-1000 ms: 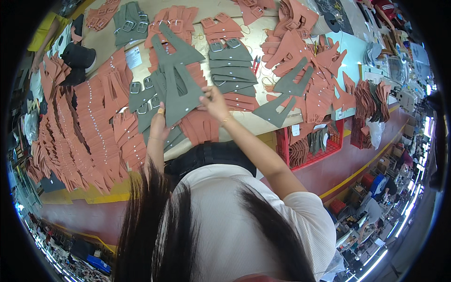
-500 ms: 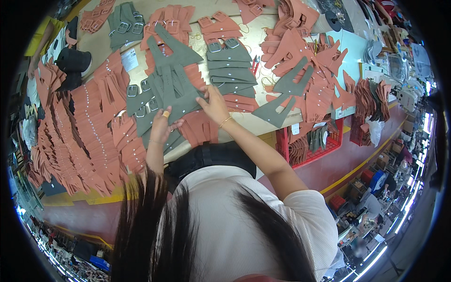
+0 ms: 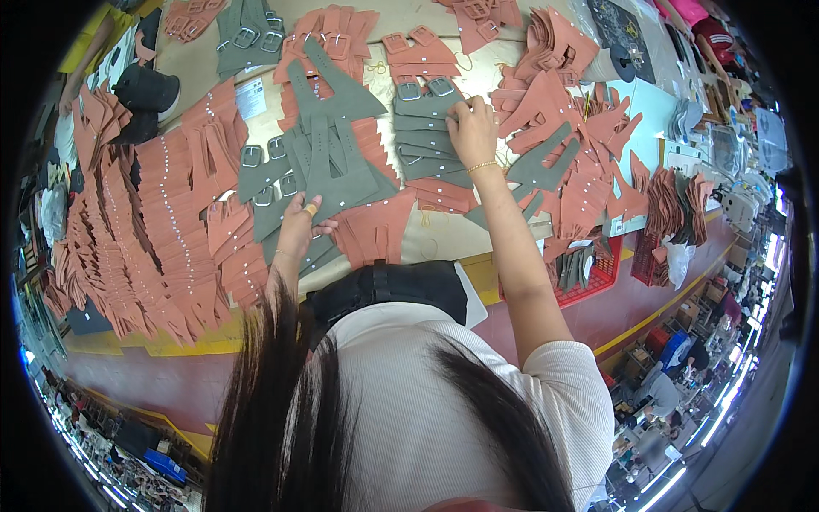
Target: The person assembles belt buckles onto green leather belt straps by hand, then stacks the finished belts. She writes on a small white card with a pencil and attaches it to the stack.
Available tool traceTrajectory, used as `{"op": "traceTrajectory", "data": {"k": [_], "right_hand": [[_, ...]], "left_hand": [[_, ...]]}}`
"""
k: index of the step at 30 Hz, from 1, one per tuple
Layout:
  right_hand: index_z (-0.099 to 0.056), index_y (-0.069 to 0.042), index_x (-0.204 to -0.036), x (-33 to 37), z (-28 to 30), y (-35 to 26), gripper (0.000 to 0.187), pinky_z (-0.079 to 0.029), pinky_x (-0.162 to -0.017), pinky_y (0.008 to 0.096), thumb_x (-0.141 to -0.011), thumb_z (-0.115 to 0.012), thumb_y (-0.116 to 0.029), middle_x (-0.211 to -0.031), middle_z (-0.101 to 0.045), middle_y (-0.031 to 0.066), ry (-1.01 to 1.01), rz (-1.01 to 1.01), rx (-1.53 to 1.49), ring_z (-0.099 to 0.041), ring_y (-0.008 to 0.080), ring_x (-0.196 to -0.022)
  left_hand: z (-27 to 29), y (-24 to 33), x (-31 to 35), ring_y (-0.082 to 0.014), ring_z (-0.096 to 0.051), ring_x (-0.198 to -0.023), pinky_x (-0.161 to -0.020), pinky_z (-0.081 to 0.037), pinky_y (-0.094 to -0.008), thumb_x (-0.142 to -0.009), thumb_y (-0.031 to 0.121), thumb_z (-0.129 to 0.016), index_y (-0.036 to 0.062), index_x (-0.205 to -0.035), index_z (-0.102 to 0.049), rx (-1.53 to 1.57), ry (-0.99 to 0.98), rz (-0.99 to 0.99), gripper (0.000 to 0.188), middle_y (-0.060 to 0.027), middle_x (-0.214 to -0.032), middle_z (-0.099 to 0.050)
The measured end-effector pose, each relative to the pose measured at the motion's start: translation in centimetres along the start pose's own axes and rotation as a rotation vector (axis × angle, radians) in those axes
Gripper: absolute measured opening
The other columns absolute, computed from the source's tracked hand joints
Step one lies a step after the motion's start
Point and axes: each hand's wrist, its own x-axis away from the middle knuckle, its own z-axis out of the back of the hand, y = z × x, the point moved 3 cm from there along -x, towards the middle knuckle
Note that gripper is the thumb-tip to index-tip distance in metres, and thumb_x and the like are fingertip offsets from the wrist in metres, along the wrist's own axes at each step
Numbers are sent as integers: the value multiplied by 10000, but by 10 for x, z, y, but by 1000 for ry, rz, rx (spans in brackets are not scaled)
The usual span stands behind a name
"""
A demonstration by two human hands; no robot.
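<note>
My left hand [image 3: 299,224] grips the lower edge of a grey-green leather piece [image 3: 337,183], with the thumb on top. That piece has two long straps with punched holes and lies over other green and rust-red pieces. My right hand [image 3: 474,128] is at the right edge of a stack of green pieces with silver buckles [image 3: 426,107]. Its fingers are bent and drawn together; whatever they may hold is hidden. Left of the held piece lie more green buckled pieces [image 3: 266,175].
Overlapping rust-red pieces [image 3: 162,230] cover the table's left side. More red pieces [image 3: 554,111] are heaped at the right. A red crate [image 3: 607,266] with leather pieces stands below the table edge. A black cap [image 3: 147,88] lies at the far left.
My right hand has left the green piece and moved right and away from me to the buckled stack, covering where red-handled items lay. My left hand stays on the green piece.
</note>
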Motion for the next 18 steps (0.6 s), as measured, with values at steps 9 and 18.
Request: {"op": "traceTrajectory", "data": {"k": [9,18], "right_hand": [[-680,-122,-895,-32,-32,1,147,-526,-658,359,-789,-675,-223,-775,-656,31,-176,445,209,-656,220,-763],[-675,-108,-911,-12,48,-68,151,-507,-567,345,-762,-692,-118,-824,-687,49,167,412,-154,-654,222,-666]], "left_hand": [[0,-1,5,-195,-661,-667,-554,-546,-267,-974,249,-529,23,-1328,-358,-38,31,6,454,-127,-1097,-580],[2,-14,13,-217,-675,-688,-586,-563,-304,-991,353,-476,27,-1264,-436,79,-11,-17,427,-138,-1010,-640]]}}
